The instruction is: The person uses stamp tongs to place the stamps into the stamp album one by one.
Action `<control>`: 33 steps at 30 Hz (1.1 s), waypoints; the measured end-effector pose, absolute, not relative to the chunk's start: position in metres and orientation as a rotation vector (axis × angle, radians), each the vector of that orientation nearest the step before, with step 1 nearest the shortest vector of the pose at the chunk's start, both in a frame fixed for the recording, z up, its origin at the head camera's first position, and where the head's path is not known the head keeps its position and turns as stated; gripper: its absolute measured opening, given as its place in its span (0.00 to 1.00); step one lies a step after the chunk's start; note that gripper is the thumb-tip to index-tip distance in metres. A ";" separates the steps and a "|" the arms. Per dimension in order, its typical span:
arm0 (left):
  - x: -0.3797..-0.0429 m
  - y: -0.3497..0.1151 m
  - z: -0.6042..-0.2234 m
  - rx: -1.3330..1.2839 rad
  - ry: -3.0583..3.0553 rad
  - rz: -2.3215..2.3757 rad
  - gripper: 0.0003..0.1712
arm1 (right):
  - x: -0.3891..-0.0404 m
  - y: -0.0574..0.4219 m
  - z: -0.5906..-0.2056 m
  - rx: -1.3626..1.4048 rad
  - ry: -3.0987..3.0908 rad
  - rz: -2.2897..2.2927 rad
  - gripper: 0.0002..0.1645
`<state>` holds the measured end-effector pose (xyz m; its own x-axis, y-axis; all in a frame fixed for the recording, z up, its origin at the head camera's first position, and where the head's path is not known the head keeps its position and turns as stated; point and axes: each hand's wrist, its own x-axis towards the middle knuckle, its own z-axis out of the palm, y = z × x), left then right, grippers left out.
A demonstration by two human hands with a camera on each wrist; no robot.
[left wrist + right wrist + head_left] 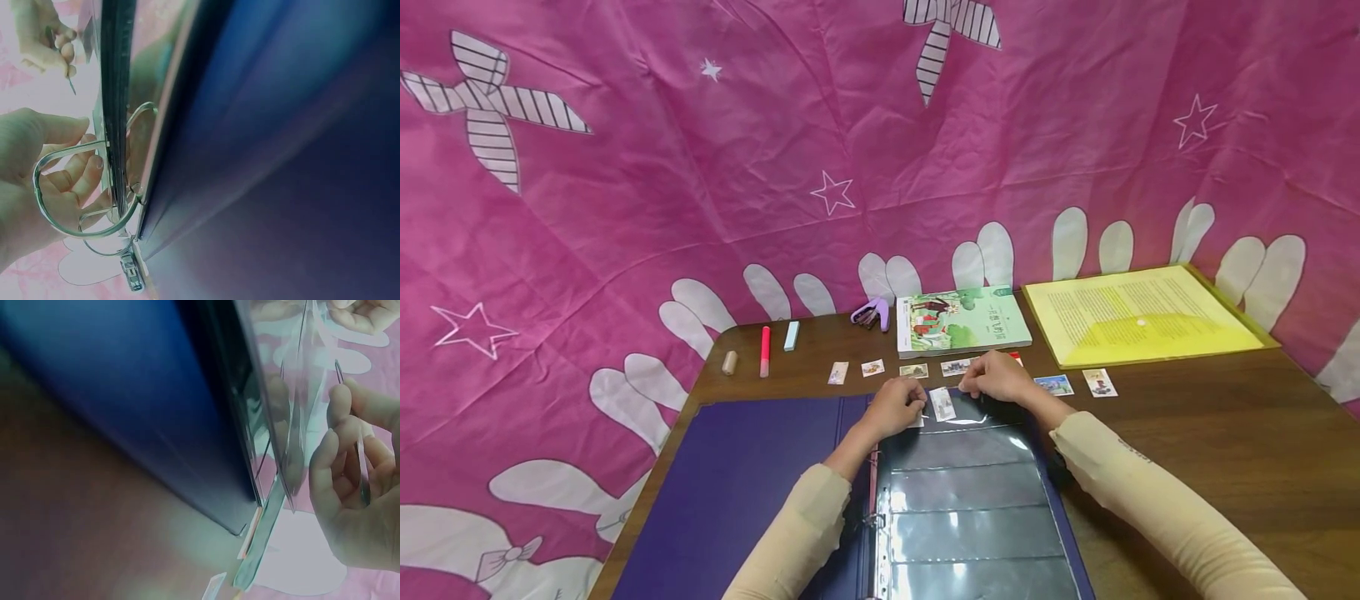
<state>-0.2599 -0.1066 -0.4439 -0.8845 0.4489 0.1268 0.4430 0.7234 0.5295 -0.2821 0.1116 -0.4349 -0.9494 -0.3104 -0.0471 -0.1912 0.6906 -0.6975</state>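
My right fingers grip tweezers near the top of the page. My left fingers bend there too; I can't tell whether they pinch anything. Between them sits one stamp; other stamps lie on the table beyond.

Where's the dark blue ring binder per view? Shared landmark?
Head: dark blue ring binder bottom centre, open.
Left wrist: binder fills right half.
Right wrist: binder, upper left to centre.
Shared landmark: bare right hand (right of centre; top left; right edge).
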 end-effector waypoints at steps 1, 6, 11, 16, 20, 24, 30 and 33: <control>-0.260 -0.107 -0.444 0.749 2.907 0.890 0.03 | -0.282 0.112 -0.435 -0.410 2.729 -1.102 0.08; -0.259 -0.107 -0.444 0.741 2.897 0.903 0.03 | -0.285 0.115 -0.435 -0.447 2.692 -1.105 0.08; -0.259 -0.107 -0.444 0.744 2.899 0.898 0.03 | -0.290 0.119 -0.436 -0.503 2.601 -1.151 0.08; -0.259 -0.107 -0.444 0.743 2.899 0.894 0.02 | -0.295 0.124 -0.435 -0.606 2.402 -1.261 0.09; -0.259 -0.107 -0.444 0.735 2.901 0.886 0.03 | -0.295 0.120 -0.430 -0.511 2.325 -1.269 0.11; -0.259 -0.106 -0.444 0.720 2.902 0.876 0.02 | -0.297 0.118 -0.431 -0.412 2.344 -1.245 0.11; -0.260 -0.105 -0.443 0.730 2.906 0.875 0.02 | -0.298 0.116 -0.437 -0.364 2.375 -1.281 0.11; -0.260 -0.105 -0.443 0.732 2.900 0.887 0.02 | -0.298 0.117 -0.437 -0.371 2.381 -1.288 0.11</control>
